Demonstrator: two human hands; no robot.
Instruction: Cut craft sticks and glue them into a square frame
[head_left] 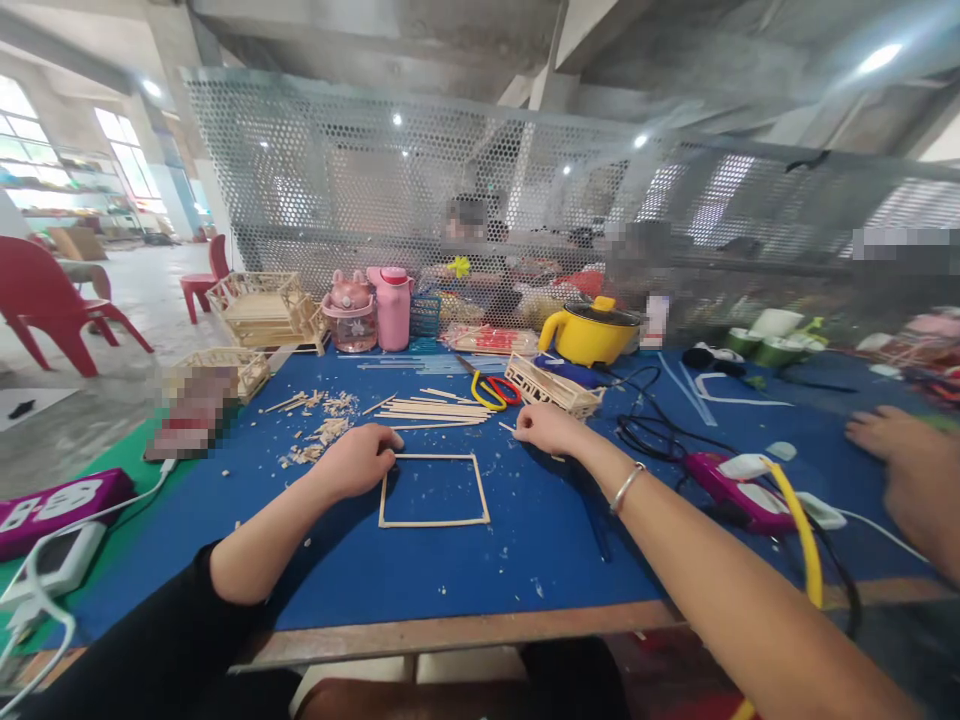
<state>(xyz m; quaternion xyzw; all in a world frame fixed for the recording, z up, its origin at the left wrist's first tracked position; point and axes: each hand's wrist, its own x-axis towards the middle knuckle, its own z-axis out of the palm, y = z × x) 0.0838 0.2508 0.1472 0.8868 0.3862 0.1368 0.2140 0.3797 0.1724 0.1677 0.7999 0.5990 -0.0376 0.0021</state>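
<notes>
A rectangular frame of thin wooden sticks (435, 522) lies flat on the blue tabletop in front of me. My left hand (361, 460) is at its far left corner, fingers curled and pressed to the frame there. Beyond the frame, to the right, my right hand (551, 430) pinches a short, thin wooden stick (508, 428), its pale end poking out to the left of the fingertips. A bundle of loose wooden sticks (435, 410) lies between and beyond my hands. Scissors with yellow and red handles (491, 392) rest beside the bundle.
Wood scraps (330, 425) litter the left side. A small slatted wooden piece (555, 385), a yellow pot (592, 335) and a pink flask (391, 310) stand behind. A purple power strip (739, 490) with cables lies right, near another person's hand (892, 440). A perforated screen (360, 190) rises at the back.
</notes>
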